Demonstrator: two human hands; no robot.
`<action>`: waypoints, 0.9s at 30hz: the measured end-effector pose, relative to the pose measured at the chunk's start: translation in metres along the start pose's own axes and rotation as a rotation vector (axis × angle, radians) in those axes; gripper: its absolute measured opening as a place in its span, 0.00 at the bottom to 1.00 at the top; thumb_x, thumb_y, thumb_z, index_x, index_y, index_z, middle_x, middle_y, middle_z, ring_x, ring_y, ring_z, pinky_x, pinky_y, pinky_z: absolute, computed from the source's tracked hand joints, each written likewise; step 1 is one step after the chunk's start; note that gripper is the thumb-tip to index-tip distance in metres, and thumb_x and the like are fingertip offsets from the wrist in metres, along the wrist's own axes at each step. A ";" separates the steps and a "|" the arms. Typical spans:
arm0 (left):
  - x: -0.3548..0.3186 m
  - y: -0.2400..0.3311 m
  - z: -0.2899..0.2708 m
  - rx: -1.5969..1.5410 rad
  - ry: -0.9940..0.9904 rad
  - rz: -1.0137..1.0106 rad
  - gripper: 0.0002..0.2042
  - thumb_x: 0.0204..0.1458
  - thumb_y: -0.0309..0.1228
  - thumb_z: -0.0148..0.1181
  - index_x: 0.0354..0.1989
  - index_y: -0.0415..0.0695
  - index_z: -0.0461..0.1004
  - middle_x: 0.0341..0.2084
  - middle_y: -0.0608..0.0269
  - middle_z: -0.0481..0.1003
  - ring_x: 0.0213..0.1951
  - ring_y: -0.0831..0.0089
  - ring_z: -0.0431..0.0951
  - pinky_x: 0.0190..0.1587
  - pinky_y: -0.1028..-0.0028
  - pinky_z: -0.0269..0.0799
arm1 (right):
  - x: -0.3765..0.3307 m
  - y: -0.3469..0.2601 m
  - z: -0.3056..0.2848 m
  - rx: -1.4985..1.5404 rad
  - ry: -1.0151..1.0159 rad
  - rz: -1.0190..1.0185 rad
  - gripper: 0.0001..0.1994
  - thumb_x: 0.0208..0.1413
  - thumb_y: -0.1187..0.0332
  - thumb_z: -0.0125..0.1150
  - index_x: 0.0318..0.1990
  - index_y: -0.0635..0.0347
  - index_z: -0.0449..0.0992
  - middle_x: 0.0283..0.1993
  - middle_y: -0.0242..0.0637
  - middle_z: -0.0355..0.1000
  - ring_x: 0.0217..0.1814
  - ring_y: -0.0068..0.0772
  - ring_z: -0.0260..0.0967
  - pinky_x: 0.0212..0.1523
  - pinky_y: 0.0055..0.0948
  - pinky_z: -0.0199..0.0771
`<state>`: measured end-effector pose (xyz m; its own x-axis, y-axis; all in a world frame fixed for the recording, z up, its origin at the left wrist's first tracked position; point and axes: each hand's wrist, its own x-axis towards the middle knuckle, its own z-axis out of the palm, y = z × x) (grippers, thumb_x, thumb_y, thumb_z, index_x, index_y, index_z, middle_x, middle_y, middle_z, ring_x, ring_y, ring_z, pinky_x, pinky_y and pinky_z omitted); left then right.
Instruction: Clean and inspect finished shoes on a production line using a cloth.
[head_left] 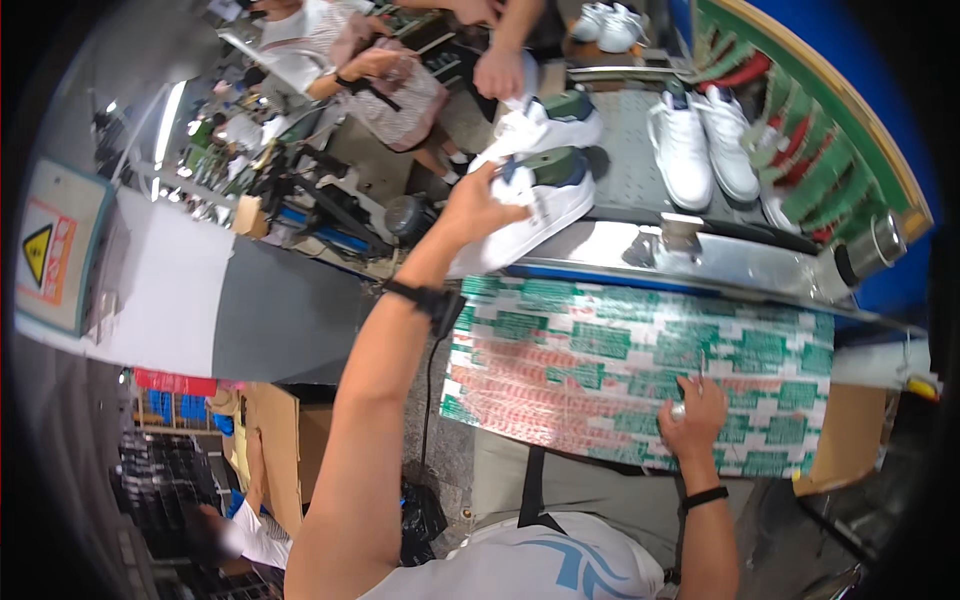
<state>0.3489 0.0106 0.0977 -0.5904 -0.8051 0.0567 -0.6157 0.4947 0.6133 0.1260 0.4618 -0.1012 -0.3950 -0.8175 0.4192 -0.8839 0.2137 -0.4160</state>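
Observation:
My left hand (478,208) reaches forward and grips a white sneaker (545,215) with a dark green lining, thumb on its side. This shoe lies tilted at the left end of the conveyor. Just beyond it is a second white sneaker (570,118), close to another person's hand (500,75). My right hand (693,415) is low over a board covered in green and red print (560,370). Its fingers are closed round something small; a thin, shiny tip sticks out, too small to name.
A pair of white sneakers (690,150) stands on the grey conveyor belt (620,150), in front of green and red strip curtains (820,150). A metal cylinder (872,250) juts out at right. A grey-white table (280,310) is at left; other people work beyond.

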 end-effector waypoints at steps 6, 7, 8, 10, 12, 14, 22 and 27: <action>0.009 -0.033 0.061 0.375 0.358 0.190 0.70 0.33 0.40 0.93 0.86 0.43 0.49 0.76 0.42 0.63 0.78 0.40 0.61 0.78 0.45 0.57 | -0.003 0.000 -0.003 0.020 -0.045 0.024 0.22 0.49 0.64 0.73 0.53 0.58 0.86 0.53 0.53 0.75 0.55 0.59 0.74 0.59 0.57 0.72; 0.010 -0.035 0.061 0.380 0.384 0.198 0.70 0.32 0.36 0.93 0.85 0.42 0.49 0.76 0.42 0.64 0.77 0.40 0.63 0.77 0.47 0.59 | -0.003 -0.001 -0.003 0.022 -0.061 0.035 0.22 0.49 0.63 0.73 0.53 0.58 0.86 0.53 0.52 0.75 0.55 0.59 0.74 0.59 0.57 0.73; 0.013 -0.037 0.060 0.384 0.407 0.205 0.69 0.31 0.33 0.93 0.85 0.41 0.50 0.75 0.42 0.65 0.75 0.39 0.65 0.77 0.48 0.61 | -0.001 -0.001 -0.004 0.023 -0.066 0.034 0.22 0.49 0.63 0.73 0.53 0.58 0.86 0.53 0.52 0.75 0.55 0.59 0.74 0.59 0.57 0.73; 0.032 -0.037 0.060 0.411 0.443 0.173 0.67 0.32 0.33 0.92 0.84 0.43 0.52 0.74 0.45 0.66 0.73 0.39 0.67 0.75 0.48 0.64 | 0.003 -0.004 -0.007 0.025 -0.042 0.022 0.22 0.49 0.65 0.73 0.54 0.58 0.85 0.54 0.51 0.76 0.56 0.58 0.74 0.60 0.57 0.73; 0.051 -0.031 0.068 0.448 0.395 0.099 0.66 0.33 0.33 0.92 0.84 0.43 0.53 0.74 0.43 0.65 0.74 0.40 0.66 0.73 0.48 0.65 | 0.002 -0.001 -0.008 0.021 -0.035 0.011 0.22 0.50 0.64 0.73 0.53 0.58 0.86 0.52 0.50 0.77 0.55 0.57 0.75 0.59 0.56 0.73; 0.058 -0.005 0.069 0.512 0.286 -0.063 0.64 0.37 0.29 0.90 0.85 0.39 0.52 0.79 0.38 0.59 0.77 0.37 0.61 0.75 0.46 0.61 | -0.002 0.005 -0.009 -0.017 -0.030 0.038 0.21 0.50 0.63 0.73 0.53 0.57 0.86 0.51 0.48 0.77 0.53 0.55 0.75 0.57 0.55 0.73; 0.110 0.133 0.175 0.272 0.065 0.343 0.51 0.55 0.51 0.80 0.78 0.28 0.62 0.75 0.28 0.66 0.76 0.36 0.66 0.78 0.50 0.61 | 0.014 0.000 -0.010 0.082 -0.074 0.050 0.20 0.49 0.62 0.73 0.51 0.56 0.87 0.48 0.44 0.76 0.49 0.51 0.73 0.53 0.51 0.72; 0.229 0.165 0.254 -0.189 -0.261 -0.273 0.47 0.51 0.57 0.83 0.64 0.24 0.78 0.58 0.37 0.84 0.58 0.51 0.86 0.59 0.59 0.82 | 0.008 0.003 -0.010 0.052 -0.071 0.048 0.21 0.49 0.60 0.73 0.51 0.54 0.88 0.48 0.44 0.76 0.48 0.48 0.74 0.54 0.50 0.74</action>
<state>-0.0205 -0.0092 0.0123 -0.5465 -0.7762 -0.3143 -0.6755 0.1868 0.7133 0.1171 0.4612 -0.0907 -0.4165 -0.8431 0.3402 -0.8492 0.2272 -0.4766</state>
